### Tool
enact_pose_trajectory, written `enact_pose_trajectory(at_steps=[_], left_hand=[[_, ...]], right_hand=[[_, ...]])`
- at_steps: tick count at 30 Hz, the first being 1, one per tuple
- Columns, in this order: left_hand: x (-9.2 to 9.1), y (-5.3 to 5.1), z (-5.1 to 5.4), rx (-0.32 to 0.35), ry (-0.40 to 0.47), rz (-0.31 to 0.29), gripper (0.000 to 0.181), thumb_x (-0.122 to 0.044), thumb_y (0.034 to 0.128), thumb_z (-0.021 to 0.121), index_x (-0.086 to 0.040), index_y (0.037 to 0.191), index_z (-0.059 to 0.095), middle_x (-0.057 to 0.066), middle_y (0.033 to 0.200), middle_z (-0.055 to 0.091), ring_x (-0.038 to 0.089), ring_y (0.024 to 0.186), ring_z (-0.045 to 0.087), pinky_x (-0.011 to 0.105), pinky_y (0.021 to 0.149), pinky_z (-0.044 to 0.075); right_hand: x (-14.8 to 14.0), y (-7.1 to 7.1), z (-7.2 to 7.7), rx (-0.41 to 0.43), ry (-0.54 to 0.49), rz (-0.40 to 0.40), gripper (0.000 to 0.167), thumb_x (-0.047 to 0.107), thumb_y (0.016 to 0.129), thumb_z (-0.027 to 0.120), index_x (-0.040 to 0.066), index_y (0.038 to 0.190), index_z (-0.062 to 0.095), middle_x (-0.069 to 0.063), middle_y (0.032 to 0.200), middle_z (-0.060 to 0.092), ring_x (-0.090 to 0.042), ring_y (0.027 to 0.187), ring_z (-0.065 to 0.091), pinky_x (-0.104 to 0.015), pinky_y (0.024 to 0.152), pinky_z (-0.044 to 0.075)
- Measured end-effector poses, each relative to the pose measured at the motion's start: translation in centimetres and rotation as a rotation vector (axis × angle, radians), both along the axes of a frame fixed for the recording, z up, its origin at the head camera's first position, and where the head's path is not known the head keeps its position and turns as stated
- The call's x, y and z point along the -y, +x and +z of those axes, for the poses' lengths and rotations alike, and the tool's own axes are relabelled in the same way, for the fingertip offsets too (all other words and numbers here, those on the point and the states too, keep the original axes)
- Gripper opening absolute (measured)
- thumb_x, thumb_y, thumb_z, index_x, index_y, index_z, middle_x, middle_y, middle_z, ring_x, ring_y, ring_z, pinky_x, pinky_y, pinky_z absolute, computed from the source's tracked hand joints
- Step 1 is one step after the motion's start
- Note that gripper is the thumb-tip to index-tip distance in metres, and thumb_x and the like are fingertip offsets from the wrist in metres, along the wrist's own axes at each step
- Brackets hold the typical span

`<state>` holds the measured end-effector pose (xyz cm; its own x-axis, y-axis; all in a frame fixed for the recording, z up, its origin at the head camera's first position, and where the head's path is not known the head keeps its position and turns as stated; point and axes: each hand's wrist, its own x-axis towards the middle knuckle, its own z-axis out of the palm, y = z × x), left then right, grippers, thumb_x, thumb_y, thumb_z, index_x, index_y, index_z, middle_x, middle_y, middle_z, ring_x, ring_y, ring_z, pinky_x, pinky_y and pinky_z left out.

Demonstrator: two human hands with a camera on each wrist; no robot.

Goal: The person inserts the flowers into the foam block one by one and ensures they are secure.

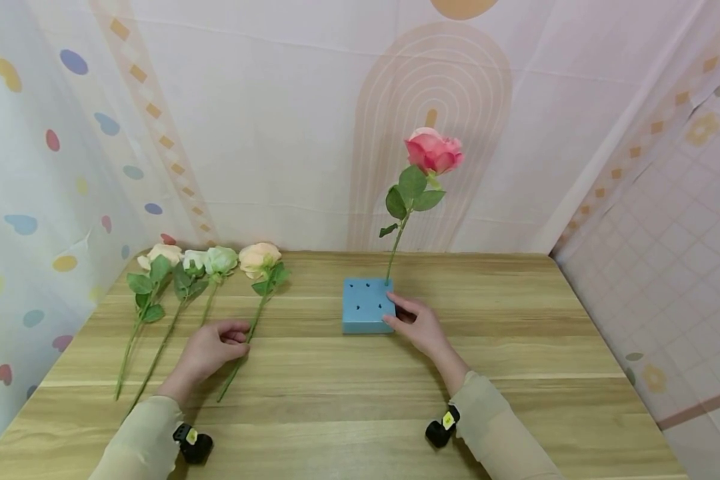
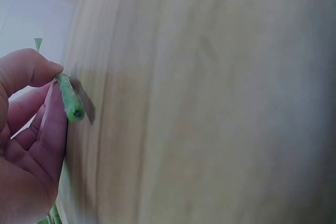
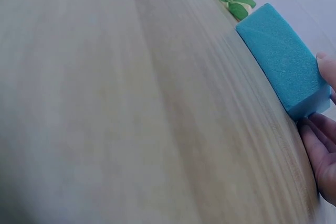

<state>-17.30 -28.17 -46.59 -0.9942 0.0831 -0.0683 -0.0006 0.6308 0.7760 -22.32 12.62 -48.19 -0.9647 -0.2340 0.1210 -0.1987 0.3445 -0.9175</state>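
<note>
My left hand [image 1: 211,348] pinches the green stem [image 2: 71,100] of a peach rose [image 1: 260,259] between thumb and fingers. The flower lies along the table, its bloom pointing to the back. A blue foam block [image 1: 365,315] with several small dark holes in its top sits near the middle. One pink rose [image 1: 434,152] stands in the block's back right part, leaning a little right. My right hand [image 1: 419,327] holds the block at its right side, with the thumb at the front corner and fingers farther back; the block's side face [image 3: 283,59] shows in the right wrist view.
Left of the held flower, a pale green rose [image 1: 221,260], a white rose [image 1: 193,259] and another peach rose [image 1: 161,255] lie on the wooden table [image 1: 312,427]. A patterned curtain [image 1: 276,133] hangs behind the table and along its sides.
</note>
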Motion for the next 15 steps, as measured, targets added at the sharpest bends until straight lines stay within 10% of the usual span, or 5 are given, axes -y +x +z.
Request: enact_pose_trajectory(at_steps=[15], left_hand=[[-0.12, -0.37, 0.12, 0.1, 0.129, 0.035, 0.042, -0.004, 0.091, 0.068, 0.011, 0.13, 0.058, 0.018, 0.109, 0.066, 0.013, 0.091, 0.061, 0.029, 0.07, 0.057]], right_hand=[[-0.02, 0.02, -0.04, -0.006, -0.048, 0.019, 0.051, 0.019, 0.091, 0.074, 0.011, 0.139, 0.059, -0.018, 0.135, 0.055, -0.033, 0.123, 0.053, -0.048, 0.1, 0.047]])
